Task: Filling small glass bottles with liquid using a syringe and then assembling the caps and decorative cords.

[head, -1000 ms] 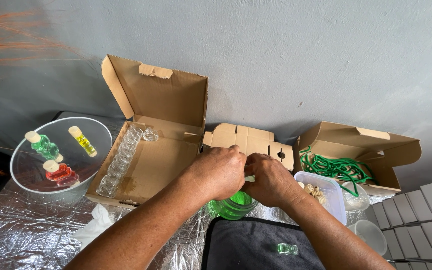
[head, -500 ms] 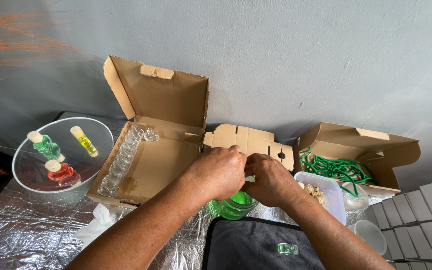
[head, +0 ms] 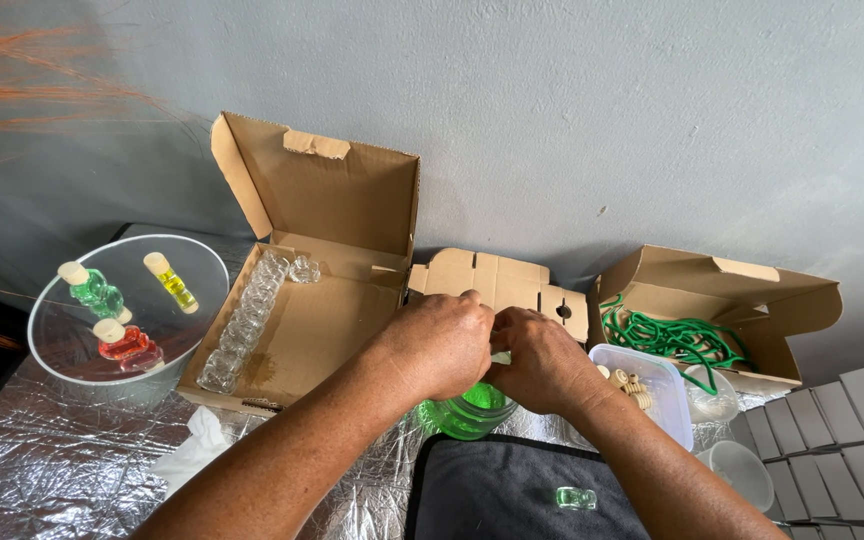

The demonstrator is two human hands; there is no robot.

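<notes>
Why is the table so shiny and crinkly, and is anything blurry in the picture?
Head view: the silver foil is wrinkled, so it catches daylight in bright patches; the round glass tray reflects the wall faintly; the left hand and right hand look sharp; orange streaks at top left are blurred.

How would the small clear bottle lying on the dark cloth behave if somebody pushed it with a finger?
The small clear bottle looks like glass, so it is probably hard and somewhat fragile. It lies on its side, so it may roll a little. The dark cloth under it looks soft and would likely slow it rather than let it slide.
</notes>
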